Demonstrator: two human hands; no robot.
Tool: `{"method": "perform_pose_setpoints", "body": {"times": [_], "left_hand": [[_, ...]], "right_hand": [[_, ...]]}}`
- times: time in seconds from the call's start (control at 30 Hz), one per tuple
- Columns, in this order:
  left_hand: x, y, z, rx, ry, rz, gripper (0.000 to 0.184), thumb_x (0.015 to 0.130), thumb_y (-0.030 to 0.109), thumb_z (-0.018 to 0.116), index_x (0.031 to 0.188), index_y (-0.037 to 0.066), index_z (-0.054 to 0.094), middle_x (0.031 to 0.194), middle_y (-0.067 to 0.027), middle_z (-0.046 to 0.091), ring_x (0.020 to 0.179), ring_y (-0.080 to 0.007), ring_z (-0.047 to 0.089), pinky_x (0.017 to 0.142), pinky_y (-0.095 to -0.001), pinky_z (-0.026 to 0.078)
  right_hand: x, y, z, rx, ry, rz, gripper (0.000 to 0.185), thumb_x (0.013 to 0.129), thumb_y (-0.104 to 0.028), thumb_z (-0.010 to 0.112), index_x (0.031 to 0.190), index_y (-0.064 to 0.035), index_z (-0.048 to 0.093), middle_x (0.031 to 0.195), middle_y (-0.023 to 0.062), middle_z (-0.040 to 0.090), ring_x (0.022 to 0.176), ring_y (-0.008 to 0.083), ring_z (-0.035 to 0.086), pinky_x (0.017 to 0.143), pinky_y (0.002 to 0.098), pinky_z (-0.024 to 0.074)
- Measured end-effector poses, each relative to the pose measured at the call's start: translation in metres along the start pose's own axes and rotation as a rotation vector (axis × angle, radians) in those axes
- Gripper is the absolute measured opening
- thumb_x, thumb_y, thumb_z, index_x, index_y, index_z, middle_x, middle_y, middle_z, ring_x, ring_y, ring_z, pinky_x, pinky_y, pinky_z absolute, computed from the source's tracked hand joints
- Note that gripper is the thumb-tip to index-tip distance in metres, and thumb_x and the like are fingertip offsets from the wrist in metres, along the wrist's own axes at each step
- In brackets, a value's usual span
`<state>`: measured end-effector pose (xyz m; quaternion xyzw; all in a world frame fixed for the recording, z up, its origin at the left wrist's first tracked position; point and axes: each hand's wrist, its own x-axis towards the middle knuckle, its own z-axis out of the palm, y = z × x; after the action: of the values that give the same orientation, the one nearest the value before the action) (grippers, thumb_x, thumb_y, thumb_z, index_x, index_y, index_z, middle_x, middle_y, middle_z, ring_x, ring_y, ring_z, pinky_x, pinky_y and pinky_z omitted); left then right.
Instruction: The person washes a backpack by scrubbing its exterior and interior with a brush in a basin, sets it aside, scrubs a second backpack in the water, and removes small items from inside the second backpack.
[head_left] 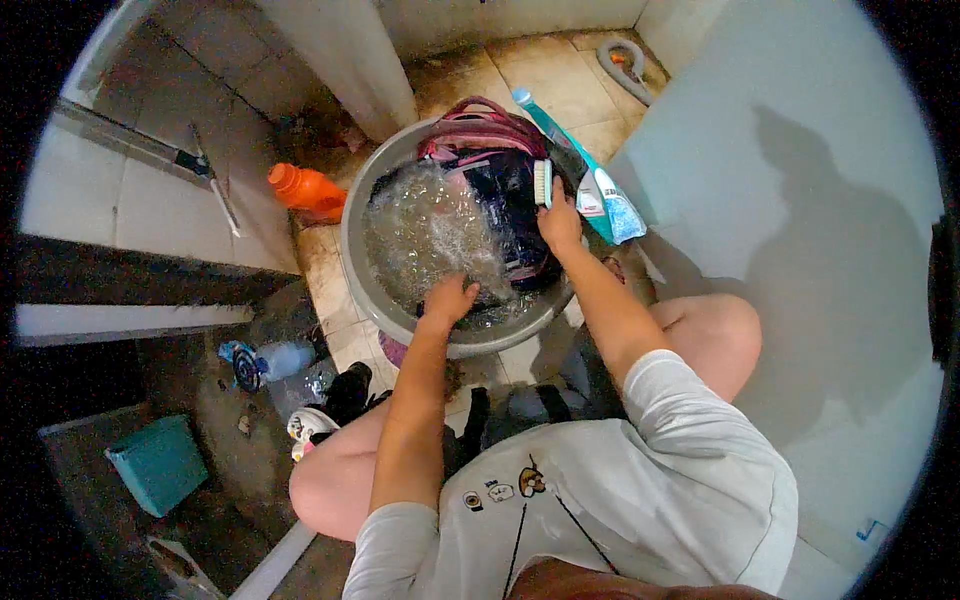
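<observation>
A wet backpack (510,215), dark with pink and maroon parts, lies partly under splashing, cloudy water in a round grey basin (352,225). My right hand (560,222) is closed around a scrub brush (542,184) with pale bristles, held against the bag's right side. At the near side of the basin, my left hand (450,300) dips to the water with curled fingers, seemingly gripping dark fabric of the backpack; the fingertips are partly hidden.
Left of the basin stands an orange bottle (305,190). A teal-handled brush (555,130) and a detergent packet (612,208) lie on its right. A grey hose (622,70) curls in the far corner. Walls rise at both sides; a teal box (160,465) sits lower left.
</observation>
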<state>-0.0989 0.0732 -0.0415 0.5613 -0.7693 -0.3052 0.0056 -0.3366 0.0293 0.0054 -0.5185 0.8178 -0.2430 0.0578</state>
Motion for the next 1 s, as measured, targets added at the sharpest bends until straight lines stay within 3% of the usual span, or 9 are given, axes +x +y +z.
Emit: {"method": "perform_pose_setpoints", "body": {"times": [0.07,0.13,0.27,0.33,0.47,0.57,0.63,0.8,1.0], "left_hand": [[-0.015,0.034,-0.016,-0.043,-0.064,-0.039,0.042,0.077,0.039,0.050,0.101,0.004,0.054,0.102,-0.0203,0.053,0.095,-0.0358,0.050,0.080,-0.0444,0.040],[-0.020,0.045,-0.014,-0.118,0.013,0.069,0.046,0.077,0.040,0.050,0.104,0.003,0.053,0.102,-0.0207,0.053,0.094,-0.0365,0.051,0.080,-0.0426,0.040],[-0.019,0.076,-0.028,-0.346,-0.050,-0.048,0.051,0.079,0.043,0.046,0.108,0.001,0.050,0.104,-0.0234,0.052,0.097,-0.0364,0.050,0.082,-0.0407,0.039],[-0.004,0.081,-0.021,-0.553,0.234,-0.106,0.056,0.082,0.046,0.042,0.108,-0.003,0.048,0.104,-0.0251,0.051,0.098,-0.0351,0.049,0.084,-0.0385,0.038],[0.041,0.071,-0.022,-0.976,0.071,-0.068,0.065,0.079,0.053,0.042,0.114,-0.002,0.046,0.111,-0.0194,0.051,0.105,-0.0281,0.046,0.091,-0.0345,0.032],[0.002,0.105,-0.068,-0.796,0.435,-0.083,0.064,0.079,0.052,0.045,0.106,-0.007,0.047,0.103,-0.0211,0.053,0.093,-0.0278,0.051,0.079,-0.0342,0.039],[-0.011,0.103,-0.086,-0.865,0.407,-0.133,0.063,0.079,0.052,0.046,0.105,-0.006,0.048,0.101,-0.0209,0.053,0.092,-0.0267,0.052,0.078,-0.0336,0.039],[-0.012,0.076,-0.099,-0.838,0.471,-0.197,0.056,0.081,0.044,0.046,0.105,-0.007,0.049,0.094,-0.0192,0.056,0.088,-0.0252,0.052,0.076,-0.0330,0.039],[-0.023,0.065,-0.140,-1.002,0.662,-0.354,0.057,0.085,0.038,0.041,0.117,-0.009,0.038,0.119,-0.0243,0.041,0.109,-0.0334,0.042,0.090,-0.0361,0.033]], "right_hand": [[0.009,0.005,0.008,0.012,-0.059,0.148,0.038,0.068,-0.016,0.061,0.100,0.0003,0.048,0.090,0.0181,0.052,0.073,0.0342,0.056,0.057,0.0424,0.0459],[0.028,0.015,0.015,0.437,-0.434,0.628,0.035,0.067,-0.020,0.063,0.089,0.0056,0.053,0.074,0.0155,0.056,0.058,0.0265,0.055,0.046,0.0384,0.0447],[0.023,0.006,0.002,0.631,-0.550,0.467,0.028,0.063,-0.021,0.066,0.072,0.0029,0.055,0.059,0.0071,0.048,0.042,0.0163,0.041,0.036,0.0313,0.0376],[0.021,-0.002,-0.006,0.611,-0.717,0.407,0.027,0.062,-0.023,0.068,0.066,-0.0020,0.052,0.054,0.0020,0.040,0.040,0.0124,0.036,0.037,0.0301,0.0355],[0.002,-0.045,-0.059,0.835,-1.009,0.311,0.021,0.068,-0.028,0.062,0.068,-0.0086,0.053,0.056,-0.0007,0.039,0.039,0.0099,0.030,0.038,0.0261,0.0315],[0.001,-0.073,-0.082,0.975,-1.142,0.314,0.021,0.073,-0.031,0.056,0.074,-0.0109,0.051,0.055,-0.0015,0.040,0.038,0.0079,0.029,0.038,0.0241,0.0304],[0.001,-0.092,-0.098,1.036,-1.282,0.292,0.023,0.074,-0.033,0.055,0.078,-0.0108,0.048,0.057,-0.0015,0.042,0.037,0.0064,0.031,0.038,0.0230,0.0308],[0.015,-0.128,-0.124,0.704,-1.200,0.079,0.028,0.071,-0.032,0.058,0.074,-0.0044,0.055,0.061,-0.0001,0.045,0.039,0.0085,0.034,0.039,0.0235,0.0340],[0.029,-0.111,-0.118,0.158,-0.806,-0.108,0.041,0.066,-0.036,0.064,0.080,0.0022,0.056,0.063,0.0088,0.054,0.054,0.0192,0.056,0.046,0.0331,0.0460]]}}
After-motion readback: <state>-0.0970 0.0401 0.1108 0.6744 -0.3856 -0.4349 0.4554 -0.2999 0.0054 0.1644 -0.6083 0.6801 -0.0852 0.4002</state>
